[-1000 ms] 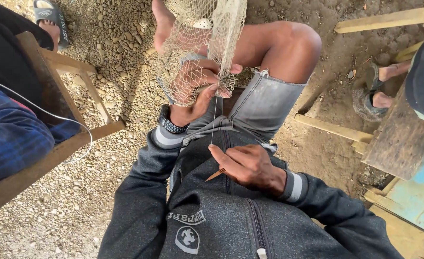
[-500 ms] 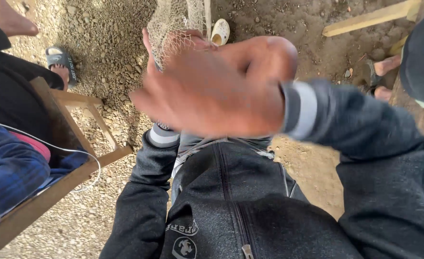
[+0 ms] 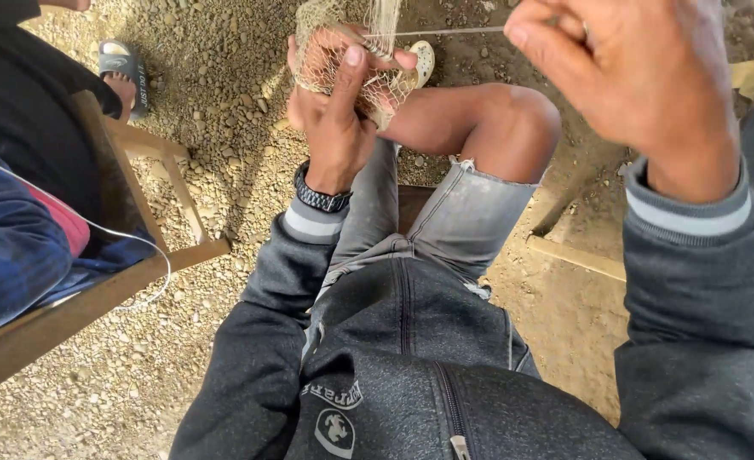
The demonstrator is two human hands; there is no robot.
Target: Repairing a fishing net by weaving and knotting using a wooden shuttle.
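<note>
- Head view: my left hand (image 3: 336, 111) sits far and left of centre, fingers clenched on a bunch of pale net (image 3: 351, 60), thumb and forefinger pinching the mesh against the palm. The net hangs down from the top edge into that fist, above my bare knee (image 3: 513, 119).
- Head view: my right hand (image 3: 641, 77) is raised near the camera at the upper right, well apart from the left. Its fingers are curled around a thin line (image 3: 449, 31), and I judge it pinched between thumb and forefinger (the grip itself is blurred, so I can't see whether a tool is in there too).
- Head view: the relation that matters is the line's long axis. It runs almost level, left to right, taut from the net in the left fist across to the right hand. So the net lies to the left and farther off from the right hand, and the left hand is plainly the nearer one to it, already on it.
- Head view: around me there is gravel ground (image 3: 224, 102), a wooden frame (image 3: 164, 204) on the left with another person's dark sleeve (image 3: 11, 264) over it, and a sandalled foot (image 3: 126, 72) at the far left.
</note>
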